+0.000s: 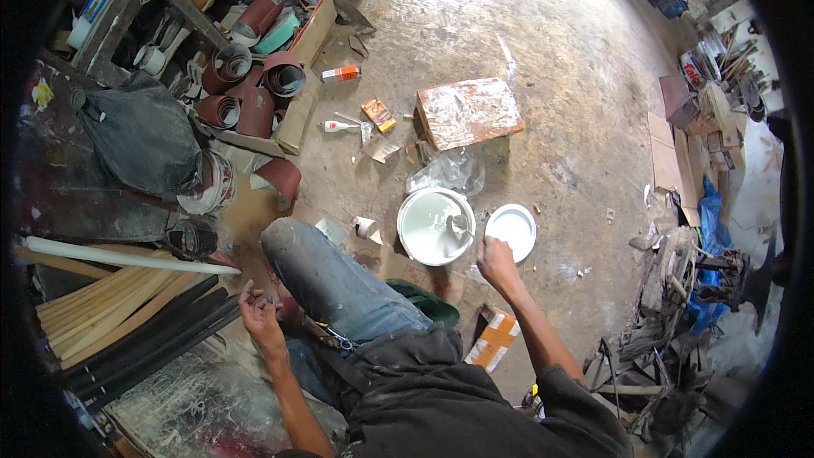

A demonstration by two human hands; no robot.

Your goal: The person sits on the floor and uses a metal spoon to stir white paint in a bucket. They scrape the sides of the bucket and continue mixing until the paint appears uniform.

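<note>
A spoon-like metal tool (459, 225) is being gripped in the right hand's (498, 261) closed fingers, its head being held inside the white bucket (401, 229). The left hand (262, 315) is being held near a white pipe (127, 256), fingers loosely parted.

By the right hand (498, 259), a spoon-like tool (459, 225) is held, its head over the pale content (426, 222) of a white bucket (401, 229) (whether it is dipped cannot be told). Just beside the bucket, a round white lid (511, 232) is placed on the floor (585, 195). The left hand (262, 315) is held half-curled near a white pole (127, 257).
</note>
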